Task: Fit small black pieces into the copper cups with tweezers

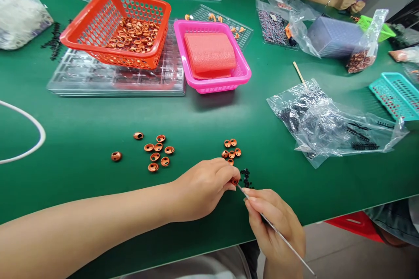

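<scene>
My left hand (204, 187) pinches a small copper-coloured cup (234, 181) between thumb and fingers, low over the green table. In my right hand (278, 222) is a thin metal rod (284, 239), held like a pen, with its tip at the cup. Tiny black parts (245, 177) lie just beyond my fingertips. Several copper-coloured cups (231, 154) sit right behind my left hand. Farther left is a looser group of similar cups (158, 147), and one rounded piece (116, 156) lies apart from them.
An orange basket (113, 56) of copper pieces rests on stacked clear trays (118, 89). Beside it stands a pink basket (218, 83) holding red foam. Plastic bags (317, 117) with black parts lie at right. A white cable (41, 133) loops at left. Other people's hands (348, 3) show at the far side.
</scene>
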